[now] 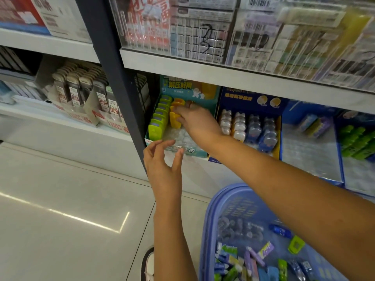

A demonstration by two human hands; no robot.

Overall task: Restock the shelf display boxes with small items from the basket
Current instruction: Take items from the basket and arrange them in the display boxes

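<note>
The right hand (195, 120) reaches into the teal box (188, 152), which stands at the left end of the shelf (194, 165), against the dark upright. Its fingers curl round the front yellow item (175, 121) of the short yellow row, beside the full green row (158, 120). The left hand (162, 169) hovers just before the box's front wall, with its fingers spread, thumb and forefinger apart, holding nothing.

The basket (209, 220) sits below the shelf's front edge, at the lower right, with mixed small items (253, 258) loose in it.

Judging from this, the yellow row is being filled or straightened. The risks:

- The clear tray in front of the yellow row is bare, so a piece let go upright but unsupported may tip forward and take its neighbours down.
- The knuckles pass close to the green row; a sideways nudge could topple it.
- Pressing too hard toward the back could shift the light card box against the blue box (251, 98) just beside it.
</note>
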